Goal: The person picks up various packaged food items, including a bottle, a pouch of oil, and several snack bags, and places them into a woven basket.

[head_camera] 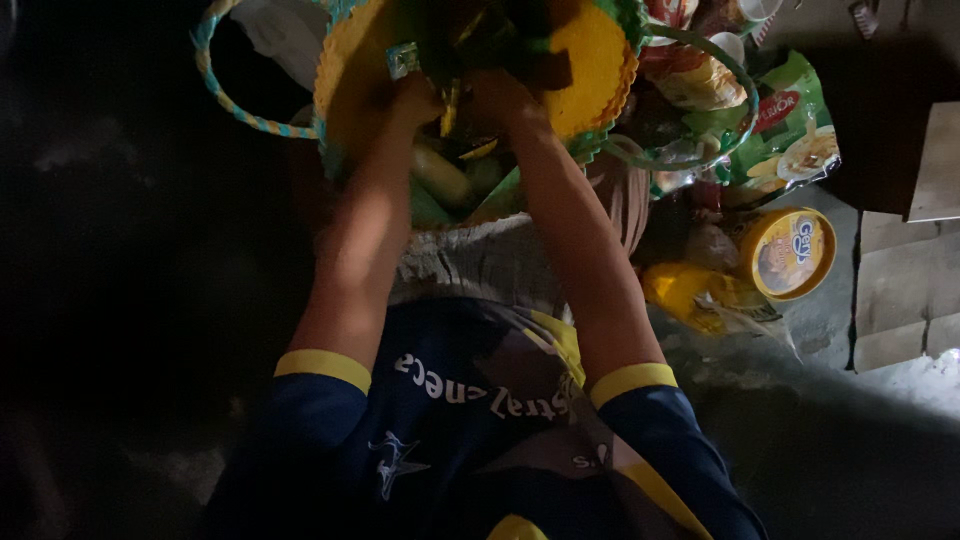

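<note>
My left hand (415, 100) and my right hand (500, 100) sit side by side, both inside the mouth of the woven basket (590, 50), above the produce (445, 175) lying in it. A sack (500, 255) lies between basket and my chest. To my right (on the floor) packets (790, 130) lie behind a round tub (788, 252).

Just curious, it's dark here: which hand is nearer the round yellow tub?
Right. The right hand is up-left of the yellow tub; the left hand lies farther left.

A round yellow-lidded tub (788, 252) lies beside a green snack packet (795, 135) and a yellow bag (683, 290).
</note>
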